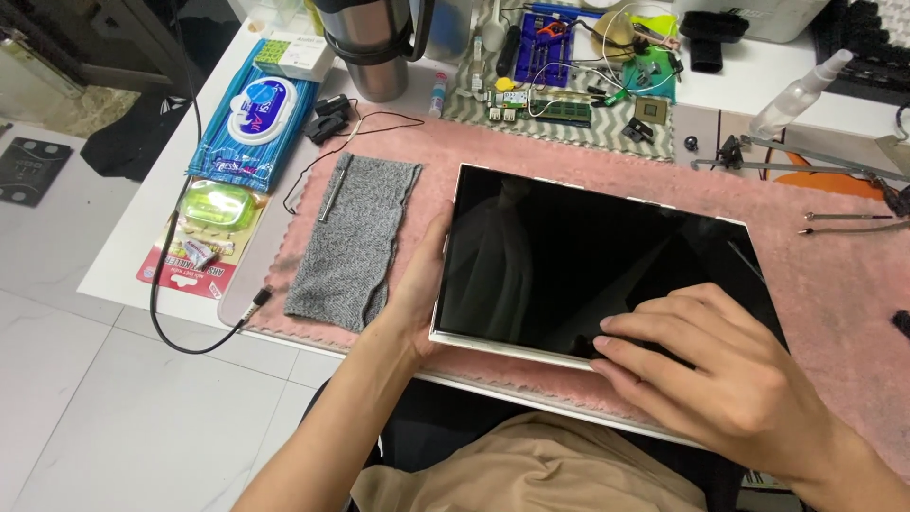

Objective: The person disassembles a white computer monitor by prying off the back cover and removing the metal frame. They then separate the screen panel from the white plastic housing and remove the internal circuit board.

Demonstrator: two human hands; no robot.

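Observation:
A flat black display panel with a thin white edge lies on a pink mat. My left hand grips the panel's left edge, thumb on the front and fingers underneath. Resting flat on the glass near its lower right corner is my right hand, fingers together and pointing left. The panel's lower right corner is hidden under that hand.
A grey knitted cloth with a metal tool on it lies left of the panel. Behind are a steel tumbler, circuit boards and wires, a spray bottle, a blue wipes pack. A black cable hangs off the table's left edge.

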